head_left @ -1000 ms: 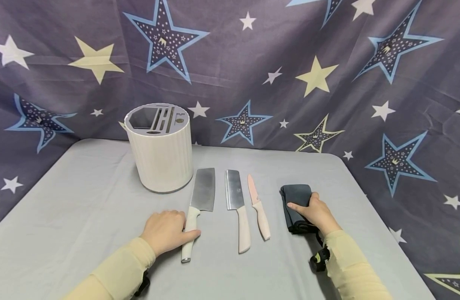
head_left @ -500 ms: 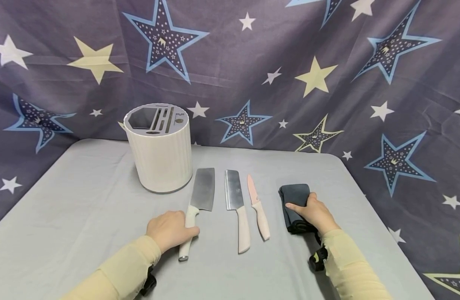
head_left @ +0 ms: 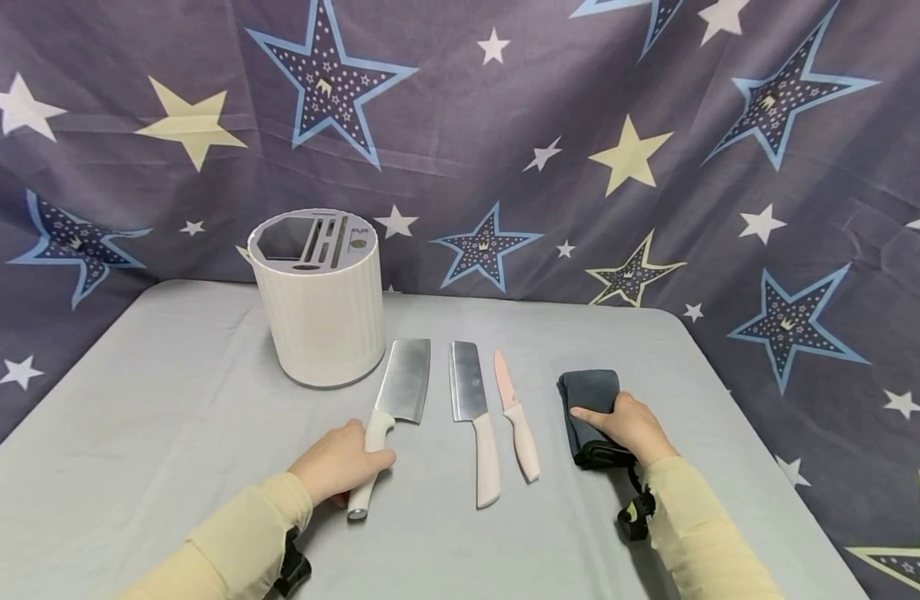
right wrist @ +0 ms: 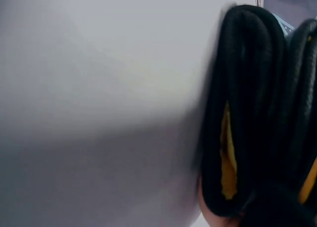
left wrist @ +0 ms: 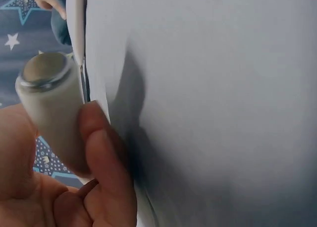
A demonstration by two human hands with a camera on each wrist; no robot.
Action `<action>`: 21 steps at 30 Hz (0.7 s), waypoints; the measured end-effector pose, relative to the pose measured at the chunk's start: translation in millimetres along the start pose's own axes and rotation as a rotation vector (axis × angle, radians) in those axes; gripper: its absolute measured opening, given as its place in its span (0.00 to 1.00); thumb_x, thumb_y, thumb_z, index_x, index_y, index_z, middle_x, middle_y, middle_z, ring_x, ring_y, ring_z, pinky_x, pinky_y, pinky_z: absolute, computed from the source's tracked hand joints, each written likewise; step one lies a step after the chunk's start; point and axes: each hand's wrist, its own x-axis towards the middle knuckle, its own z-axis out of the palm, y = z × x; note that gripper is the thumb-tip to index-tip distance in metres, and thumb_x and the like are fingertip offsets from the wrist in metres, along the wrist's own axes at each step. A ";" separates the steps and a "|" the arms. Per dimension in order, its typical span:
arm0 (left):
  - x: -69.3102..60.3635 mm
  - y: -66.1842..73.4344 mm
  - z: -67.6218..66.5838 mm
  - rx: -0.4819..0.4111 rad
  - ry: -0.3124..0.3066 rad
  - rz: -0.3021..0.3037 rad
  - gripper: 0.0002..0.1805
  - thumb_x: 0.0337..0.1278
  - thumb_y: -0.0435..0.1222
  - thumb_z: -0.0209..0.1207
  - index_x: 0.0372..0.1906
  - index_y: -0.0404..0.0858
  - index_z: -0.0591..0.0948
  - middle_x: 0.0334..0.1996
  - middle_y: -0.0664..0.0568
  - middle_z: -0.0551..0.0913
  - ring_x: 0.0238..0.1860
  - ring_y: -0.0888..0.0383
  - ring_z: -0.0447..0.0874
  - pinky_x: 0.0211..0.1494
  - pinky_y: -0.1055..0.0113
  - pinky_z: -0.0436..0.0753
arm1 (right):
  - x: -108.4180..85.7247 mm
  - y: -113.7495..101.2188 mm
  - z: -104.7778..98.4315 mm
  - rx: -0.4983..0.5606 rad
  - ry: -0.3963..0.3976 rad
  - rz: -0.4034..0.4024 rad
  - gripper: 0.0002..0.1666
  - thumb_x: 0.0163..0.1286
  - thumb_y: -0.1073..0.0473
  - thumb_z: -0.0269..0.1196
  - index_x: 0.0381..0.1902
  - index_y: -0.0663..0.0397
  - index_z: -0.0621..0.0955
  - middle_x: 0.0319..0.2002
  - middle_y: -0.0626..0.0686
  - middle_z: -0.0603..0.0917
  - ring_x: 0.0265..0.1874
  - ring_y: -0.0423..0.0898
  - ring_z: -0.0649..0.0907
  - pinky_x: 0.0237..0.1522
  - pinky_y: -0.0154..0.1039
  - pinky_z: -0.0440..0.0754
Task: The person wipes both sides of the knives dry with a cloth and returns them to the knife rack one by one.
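Note:
In the head view my left hand (head_left: 340, 461) grips the pale handle of a cleaver (head_left: 405, 383), whose wide steel blade points away from me. The left wrist view has the handle's metal-capped end (left wrist: 47, 73) between thumb and curled fingers. My right hand (head_left: 638, 428) holds a folded dark grey cloth (head_left: 591, 392) on the table, thumb on top and fingers at its right side. Seen from the right wrist, the thick black folds (right wrist: 252, 88) show yellow inside. Right of the cleaver lie a narrower cleaver-shaped knife (head_left: 487, 462) and a small pink-bladed knife (head_left: 525, 442).
A white ribbed knife block (head_left: 325, 325) stands at the back left, its grey top cut with slots and a larger opening. The grey-covered table (head_left: 167, 400) ends at a star-patterned curtain (head_left: 445, 108) behind and at the sides.
The cleaver's handle has swung left with my left hand, so the knife now lies more slanted, its blade tip nearly in place. My right hand and the cloth have barely moved.

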 end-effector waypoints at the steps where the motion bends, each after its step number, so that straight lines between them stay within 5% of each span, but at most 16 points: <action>1: 0.4 -0.2 0.5 -0.001 0.000 0.007 0.23 0.49 0.44 0.60 0.40 0.29 0.70 0.24 0.44 0.76 0.15 0.53 0.77 0.15 0.64 0.76 | 0.2 0.2 -0.4 0.000 0.000 -0.004 0.60 0.66 0.31 0.59 0.67 0.84 0.59 0.65 0.82 0.64 0.61 0.75 0.71 0.58 0.62 0.75; 9: 3.9 -3.2 3.3 -0.072 -0.008 0.005 0.22 0.52 0.41 0.59 0.43 0.26 0.70 0.26 0.43 0.75 0.18 0.53 0.78 0.16 0.63 0.78 | 2.7 0.3 -0.5 0.060 -0.008 0.013 0.63 0.64 0.31 0.62 0.69 0.82 0.55 0.67 0.80 0.61 0.63 0.74 0.69 0.60 0.62 0.73; 17: 2.3 -6.7 7.3 -0.495 -0.104 -0.081 0.12 0.55 0.30 0.52 0.41 0.31 0.63 0.19 0.46 0.73 0.11 0.56 0.75 0.18 0.59 0.82 | 1.2 4.9 -1.0 0.201 -0.029 0.019 0.69 0.61 0.31 0.64 0.73 0.80 0.47 0.72 0.79 0.51 0.70 0.75 0.58 0.67 0.65 0.64; 21: 1.8 -8.4 6.4 -0.561 -0.133 -0.090 0.14 0.55 0.28 0.50 0.44 0.31 0.61 0.20 0.48 0.73 0.12 0.58 0.73 0.18 0.62 0.81 | -0.3 5.2 -1.4 0.238 -0.023 0.033 0.71 0.60 0.30 0.64 0.73 0.80 0.44 0.72 0.79 0.49 0.71 0.75 0.56 0.68 0.65 0.63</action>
